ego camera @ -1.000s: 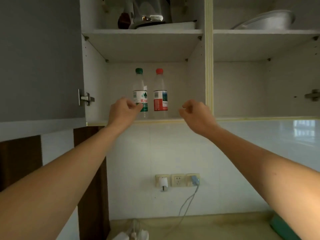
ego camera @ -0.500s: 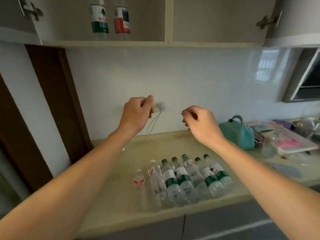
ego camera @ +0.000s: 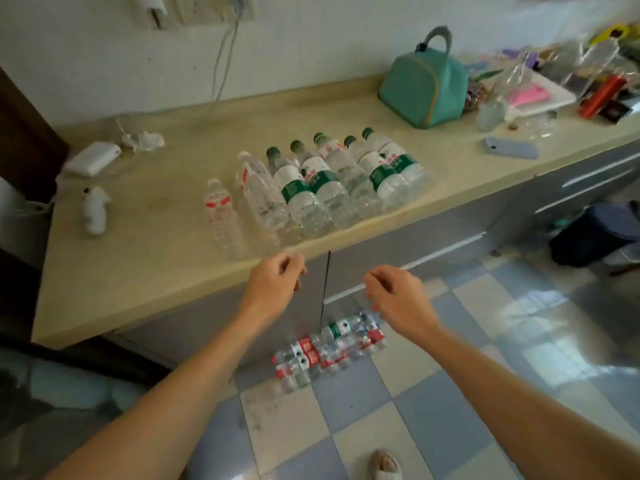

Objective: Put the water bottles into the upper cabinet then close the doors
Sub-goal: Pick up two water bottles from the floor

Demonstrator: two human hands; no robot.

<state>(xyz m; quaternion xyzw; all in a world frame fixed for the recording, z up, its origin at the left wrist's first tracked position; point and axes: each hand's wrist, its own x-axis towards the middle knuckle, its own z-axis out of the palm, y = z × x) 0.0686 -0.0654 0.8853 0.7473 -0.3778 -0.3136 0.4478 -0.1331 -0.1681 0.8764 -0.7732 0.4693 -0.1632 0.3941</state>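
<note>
Both hands hang loosely curled, holding nothing; the bottles (ego camera: 311, 188) lie ahead on the counter (ego camera: 156, 244), caps pointing away, nearest the left hand (ego camera: 277, 282), while the right hand (ego camera: 394, 292) hovers over the floor.

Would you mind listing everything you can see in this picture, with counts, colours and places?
Water bottles on the counter: seven, clear, five green-capped and two white-capped, lying in a row near the front edge.
Water bottles on the floor: a cluster, count unclear, red and green labels, by the lower cabinet.
Counter: one, beige.
Bag: one, teal, at the back of the counter.
Phone: one, lilac, flat, right of the bottles.
Power bank: one, white, left end.
Wall sockets: white, above the counter.
Clutter: mixed colours, far right.
Shoe: one, pale, bottom edge.
Left hand: loosely curled, empty.
Right hand: loosely curled, empty.
</note>
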